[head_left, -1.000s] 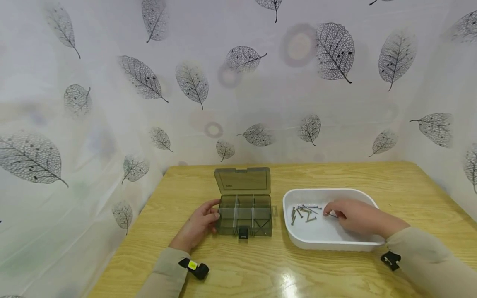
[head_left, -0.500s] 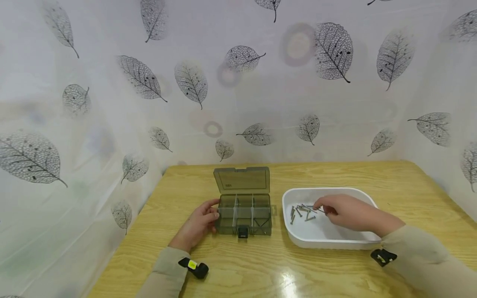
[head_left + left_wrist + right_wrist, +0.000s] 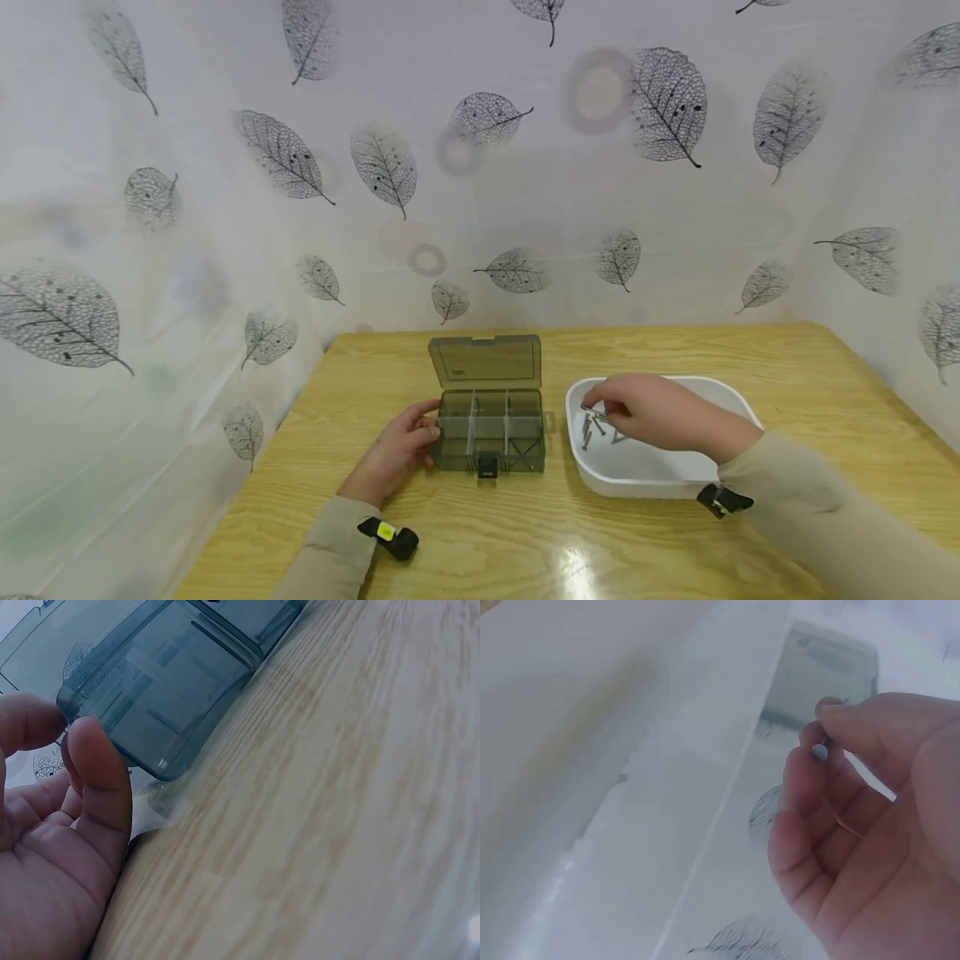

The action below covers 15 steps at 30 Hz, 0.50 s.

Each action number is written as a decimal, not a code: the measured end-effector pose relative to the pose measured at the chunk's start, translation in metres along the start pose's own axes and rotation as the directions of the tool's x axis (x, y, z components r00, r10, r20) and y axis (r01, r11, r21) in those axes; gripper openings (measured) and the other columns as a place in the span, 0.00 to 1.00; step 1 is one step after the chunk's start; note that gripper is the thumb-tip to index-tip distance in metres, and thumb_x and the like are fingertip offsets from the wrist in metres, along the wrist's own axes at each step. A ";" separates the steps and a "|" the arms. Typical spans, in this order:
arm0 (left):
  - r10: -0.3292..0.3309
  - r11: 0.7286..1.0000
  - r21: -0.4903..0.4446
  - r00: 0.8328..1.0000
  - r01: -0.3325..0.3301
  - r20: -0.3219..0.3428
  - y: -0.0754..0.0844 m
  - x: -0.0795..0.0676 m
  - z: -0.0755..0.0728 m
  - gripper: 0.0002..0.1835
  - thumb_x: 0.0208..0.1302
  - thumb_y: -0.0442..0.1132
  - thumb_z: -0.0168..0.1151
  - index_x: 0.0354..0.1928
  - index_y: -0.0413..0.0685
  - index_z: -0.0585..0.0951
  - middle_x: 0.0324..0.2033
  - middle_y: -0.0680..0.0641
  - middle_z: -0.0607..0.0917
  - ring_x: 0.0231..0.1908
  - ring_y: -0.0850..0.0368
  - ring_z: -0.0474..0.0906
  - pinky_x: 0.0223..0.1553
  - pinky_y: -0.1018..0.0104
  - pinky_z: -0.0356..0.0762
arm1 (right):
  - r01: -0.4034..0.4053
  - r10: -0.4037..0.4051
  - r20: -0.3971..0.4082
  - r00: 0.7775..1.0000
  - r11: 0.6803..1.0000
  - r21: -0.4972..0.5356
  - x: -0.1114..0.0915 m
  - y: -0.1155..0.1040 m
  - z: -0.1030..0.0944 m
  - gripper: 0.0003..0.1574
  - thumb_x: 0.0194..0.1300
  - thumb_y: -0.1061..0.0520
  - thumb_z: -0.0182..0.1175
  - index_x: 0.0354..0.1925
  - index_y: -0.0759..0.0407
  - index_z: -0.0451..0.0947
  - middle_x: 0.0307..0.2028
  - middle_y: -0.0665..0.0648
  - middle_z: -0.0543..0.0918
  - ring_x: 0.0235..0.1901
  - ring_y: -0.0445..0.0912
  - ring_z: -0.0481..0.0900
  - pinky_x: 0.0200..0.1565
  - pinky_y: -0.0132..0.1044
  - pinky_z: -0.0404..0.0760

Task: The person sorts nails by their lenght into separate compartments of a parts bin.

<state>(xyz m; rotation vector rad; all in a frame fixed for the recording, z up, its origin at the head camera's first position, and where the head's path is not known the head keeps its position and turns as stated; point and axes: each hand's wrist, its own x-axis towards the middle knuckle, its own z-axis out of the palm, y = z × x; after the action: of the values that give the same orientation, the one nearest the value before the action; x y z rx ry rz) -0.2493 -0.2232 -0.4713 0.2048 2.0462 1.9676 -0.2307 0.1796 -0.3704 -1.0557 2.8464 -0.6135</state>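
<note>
A smoky clear compartment box [image 3: 491, 429] stands on the table with its lid [image 3: 487, 362] raised at the back. My left hand [image 3: 393, 454] grips the box's left side between thumb and fingers; the left wrist view shows the thumb [image 3: 101, 772] at its corner. Several dark nails [image 3: 527, 452] lie crossed in the front right compartment. Over the left part of a white tray [image 3: 660, 490], my right hand [image 3: 663, 414] pinches a nail [image 3: 820, 752] between thumb and fingertips, its round head showing. Below that hand, several screws [image 3: 587, 435] lie in the tray, partly hidden.
The wooden table [image 3: 480, 550] runs back to a pale curtain [image 3: 525, 192] printed with leaves, which also hangs along both sides. A narrow gap separates the box from the tray. The box's black latch [image 3: 487, 467] faces the front.
My right hand has moved left across the tray with the nail, from its middle to over its left end. My left hand stays at the box.
</note>
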 end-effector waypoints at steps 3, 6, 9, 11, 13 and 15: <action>-0.001 1.000 -0.002 1.000 0.001 -0.008 0.000 0.000 -0.001 0.31 0.72 0.31 0.54 0.75 0.38 0.60 0.42 0.46 0.72 0.32 0.57 0.70 0.32 0.64 0.77 | -0.012 0.012 0.014 1.000 1.000 0.025 0.012 -0.013 -0.001 0.21 0.70 0.65 0.54 0.56 0.51 0.82 0.25 0.40 0.74 0.22 0.36 0.68 0.30 0.36 0.72; -0.006 1.000 -0.005 1.000 0.006 -0.019 0.000 0.000 -0.001 0.31 0.72 0.31 0.55 0.75 0.39 0.61 0.42 0.46 0.72 0.32 0.56 0.71 0.32 0.64 0.77 | -0.025 0.024 0.014 1.000 0.999 0.035 0.026 -0.024 0.001 0.21 0.70 0.64 0.54 0.58 0.51 0.81 0.26 0.41 0.75 0.22 0.37 0.71 0.31 0.37 0.74; -0.006 1.000 -0.011 1.000 0.006 -0.014 0.000 0.001 0.000 0.31 0.71 0.30 0.55 0.75 0.39 0.61 0.42 0.46 0.73 0.32 0.56 0.71 0.31 0.64 0.77 | -0.048 0.047 0.011 0.999 0.999 0.023 0.039 -0.033 0.005 0.21 0.71 0.63 0.55 0.58 0.51 0.81 0.27 0.42 0.75 0.23 0.38 0.71 0.32 0.38 0.74; -0.008 1.000 -0.014 1.000 0.007 -0.009 0.000 0.001 -0.001 0.31 0.72 0.30 0.54 0.75 0.39 0.61 0.42 0.46 0.73 0.32 0.56 0.70 0.31 0.64 0.77 | -0.071 0.070 0.014 0.997 0.997 0.024 0.047 -0.039 0.007 0.22 0.70 0.63 0.54 0.59 0.52 0.81 0.28 0.42 0.76 0.24 0.39 0.71 0.32 0.39 0.74; -0.013 1.000 -0.018 1.000 0.013 -0.008 -0.001 0.002 -0.001 0.31 0.72 0.30 0.54 0.75 0.40 0.61 0.42 0.46 0.73 0.32 0.56 0.71 0.31 0.64 0.77 | -0.089 0.089 0.020 0.996 0.996 0.024 0.054 -0.043 0.009 0.22 0.70 0.64 0.53 0.59 0.53 0.81 0.28 0.43 0.76 0.25 0.40 0.72 0.32 0.39 0.74; -0.018 1.000 -0.015 1.000 0.018 -0.005 -0.001 0.002 -0.001 0.31 0.72 0.30 0.54 0.75 0.40 0.61 0.43 0.46 0.72 0.32 0.56 0.70 0.32 0.64 0.77 | -0.095 0.095 0.022 0.995 0.995 0.020 0.062 -0.047 0.010 0.23 0.70 0.64 0.53 0.60 0.54 0.81 0.29 0.43 0.77 0.25 0.41 0.72 0.31 0.39 0.74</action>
<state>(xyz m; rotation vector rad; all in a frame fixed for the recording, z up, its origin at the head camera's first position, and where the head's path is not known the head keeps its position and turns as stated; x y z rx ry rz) -0.2513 -0.2237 -0.4727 0.1782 2.0289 1.9740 -0.2473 0.1041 -0.3563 -0.9117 2.8461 -0.6193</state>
